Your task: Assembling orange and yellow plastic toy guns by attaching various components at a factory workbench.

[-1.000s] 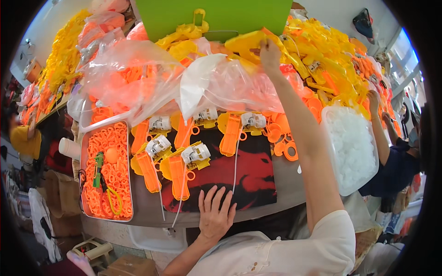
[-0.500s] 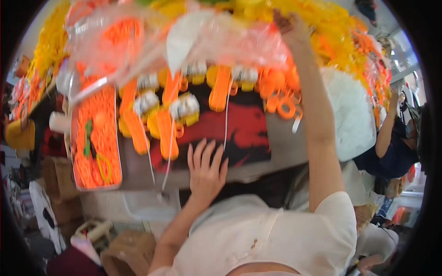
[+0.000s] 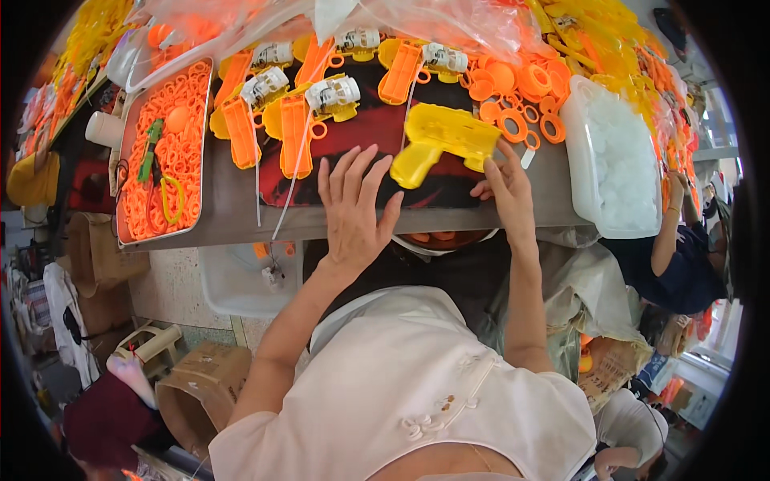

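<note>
My left hand (image 3: 350, 196) is open, palm down with fingers spread, over the near part of the black-and-red mat (image 3: 305, 180). A yellow plastic toy-gun shell (image 3: 437, 140) is just right of its fingertips, handle pointing toward me. My right hand (image 3: 509, 188) pinches the shell's right end, its fingertips partly overlapping it. Beyond my left hand lie several yellow-and-orange toy-gun assemblies (image 3: 297, 132) with white printed cylinders (image 3: 333, 94); thin white strips (image 3: 293, 184) trail from some toward the table edge.
A tray (image 3: 166, 238) of small orange parts, with green-handled cutters (image 3: 149, 152), stands left. Loose orange rings (image 3: 513, 124) lie right, beside a translucent tub (image 3: 585, 160) of clear pieces. Plastic bags and yellow parts (image 3: 577, 36) pile up behind. Another person's arm (image 3: 670, 216) shows far right.
My right hand has come back from the far yellow pile to the mat, bringing the yellow toy-gun shell. My left hand stays open near the table's front edge. The view has shifted.
</note>
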Action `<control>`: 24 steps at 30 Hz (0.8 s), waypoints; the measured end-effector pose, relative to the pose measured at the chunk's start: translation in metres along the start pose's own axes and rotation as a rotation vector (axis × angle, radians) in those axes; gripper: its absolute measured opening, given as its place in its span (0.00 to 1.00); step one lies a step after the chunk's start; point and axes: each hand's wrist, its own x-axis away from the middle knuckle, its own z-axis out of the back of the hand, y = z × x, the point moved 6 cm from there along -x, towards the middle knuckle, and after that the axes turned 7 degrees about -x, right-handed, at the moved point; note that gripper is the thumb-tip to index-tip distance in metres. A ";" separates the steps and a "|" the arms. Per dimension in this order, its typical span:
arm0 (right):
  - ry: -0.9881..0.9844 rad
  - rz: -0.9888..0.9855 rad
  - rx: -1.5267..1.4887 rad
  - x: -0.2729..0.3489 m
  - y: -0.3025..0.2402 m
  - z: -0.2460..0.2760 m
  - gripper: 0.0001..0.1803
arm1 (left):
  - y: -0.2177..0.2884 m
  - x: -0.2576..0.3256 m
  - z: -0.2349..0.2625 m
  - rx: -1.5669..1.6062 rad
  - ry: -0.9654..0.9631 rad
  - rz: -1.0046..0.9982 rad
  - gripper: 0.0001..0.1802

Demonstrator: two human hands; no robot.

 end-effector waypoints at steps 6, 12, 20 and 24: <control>0.078 0.495 0.714 0.005 -0.037 -0.036 0.29 | -0.001 -0.012 -0.007 -0.152 -0.099 -0.005 0.20; -0.173 0.804 0.749 -0.001 -0.022 -0.073 0.20 | -0.004 0.008 0.019 0.117 0.207 0.058 0.13; -0.058 0.776 0.597 -0.003 -0.020 -0.093 0.23 | -0.145 0.206 0.025 -0.173 0.225 0.582 0.10; -0.062 0.758 0.622 -0.002 -0.013 -0.086 0.22 | -0.244 0.308 0.008 -0.429 -0.248 1.071 0.22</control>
